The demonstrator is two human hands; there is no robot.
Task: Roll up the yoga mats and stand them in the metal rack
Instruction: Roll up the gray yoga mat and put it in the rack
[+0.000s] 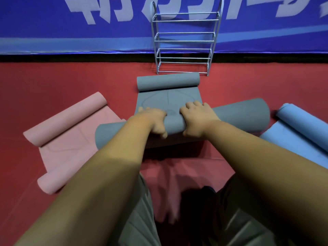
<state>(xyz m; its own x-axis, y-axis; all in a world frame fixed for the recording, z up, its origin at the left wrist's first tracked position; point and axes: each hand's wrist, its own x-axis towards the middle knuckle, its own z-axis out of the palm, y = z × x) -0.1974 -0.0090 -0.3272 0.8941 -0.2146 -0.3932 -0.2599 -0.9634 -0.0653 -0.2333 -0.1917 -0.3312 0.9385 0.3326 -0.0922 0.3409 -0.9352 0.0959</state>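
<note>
- Grey shorts [140, 219] and two bare forearms fill the near edge; the person is crouched low over the red floor [53, 82]
- Left hand [155, 121] and right hand [197, 118] sit side by side on the grey mat [239, 116]; fingers curl over the top of the roll and thumbs tuck in at the near side, so both are gripping it about mid-length
- Long axis of that roll runs left to right across the view, the right end tilted slightly away and looking fatter; a skewed roll is the risk, I'd say
- Flat stretch of the same mat lies straight ahead of the knuckles, and its far end is curled up on itself; so the push goes forward, away from the body, with neither hand clearly the nearer
- Metal rack [184, 43] stands upright just beyond that far curl, against the wall, dead ahead on the line of the roll; nothing stands in it
- Pink mat [71, 135] lies to the left, curled at both ends; blue mat [298, 132] lies to the right, partly rolled; both wait on the floor
- Blue banner [71, 41] behind carries big white characters, cut off at the top, unreadable; faint guide lines on the grey mat, no brand legible
</note>
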